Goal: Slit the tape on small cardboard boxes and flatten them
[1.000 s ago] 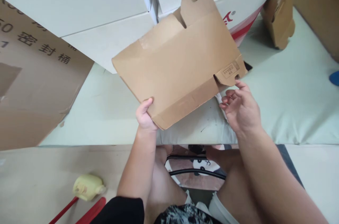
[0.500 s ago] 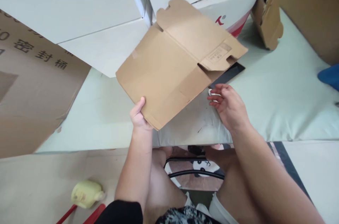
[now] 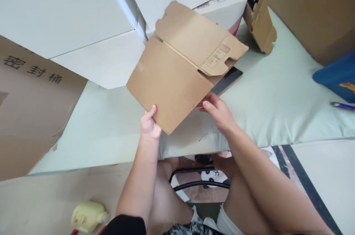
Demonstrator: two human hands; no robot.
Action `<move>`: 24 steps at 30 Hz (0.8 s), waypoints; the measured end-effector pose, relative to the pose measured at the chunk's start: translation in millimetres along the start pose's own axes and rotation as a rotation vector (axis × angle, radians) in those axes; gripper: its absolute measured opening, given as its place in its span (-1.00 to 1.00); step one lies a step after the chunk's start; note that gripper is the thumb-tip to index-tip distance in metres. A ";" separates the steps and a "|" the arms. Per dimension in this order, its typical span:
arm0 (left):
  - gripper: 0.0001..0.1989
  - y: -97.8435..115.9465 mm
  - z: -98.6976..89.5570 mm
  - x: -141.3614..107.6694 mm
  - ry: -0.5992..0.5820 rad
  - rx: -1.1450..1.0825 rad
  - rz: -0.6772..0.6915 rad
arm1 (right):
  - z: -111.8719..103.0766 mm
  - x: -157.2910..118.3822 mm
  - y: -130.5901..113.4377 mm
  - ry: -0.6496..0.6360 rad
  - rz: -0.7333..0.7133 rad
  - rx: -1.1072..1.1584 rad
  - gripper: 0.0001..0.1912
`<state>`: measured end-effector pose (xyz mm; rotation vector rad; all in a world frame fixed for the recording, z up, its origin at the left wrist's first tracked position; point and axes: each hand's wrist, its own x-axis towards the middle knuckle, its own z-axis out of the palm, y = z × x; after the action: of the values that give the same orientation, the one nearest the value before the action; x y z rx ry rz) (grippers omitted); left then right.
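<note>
A flattened brown cardboard box is tilted above the pale green cloth surface, its flaps toward the back. Its lower left corner is gripped by my left hand, thumb on top and the other fingers out of sight beneath. My right hand is at the box's right edge, fingers apart, with some fingertips partly hidden by the cardboard. Behind that edge a dark flat device lies on the cloth, partly covered by the box.
White boxes stand at the back and a large brown carton at the left. An opened small carton, a blue container and a purple pen are at the right. A yellow bottle is below.
My right hand has moved left to the cardboard's edge. The cardboard has shifted slightly within my left hand's hold. The whole view has swung to the right.
</note>
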<state>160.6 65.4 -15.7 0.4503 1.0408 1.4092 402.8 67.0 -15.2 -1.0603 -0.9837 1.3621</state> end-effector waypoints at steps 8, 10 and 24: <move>-0.57 -15.3 25.1 -3.5 -0.071 0.015 -0.007 | 15.6 -15.4 0.7 -0.215 -0.070 -0.072 -0.59; -0.50 -18.7 38.9 -6.4 -0.094 0.052 0.033 | 19.2 -17.2 0.7 -0.207 -0.110 -0.147 -0.70; -0.27 -35.0 106.9 -38.4 -0.205 0.750 0.473 | -9.9 -2.0 -22.2 0.162 -0.251 -0.142 -0.54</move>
<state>272.5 56.8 23.7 1.4324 1.3277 1.2916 418.1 66.3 3.8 -1.0935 -1.0647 0.9987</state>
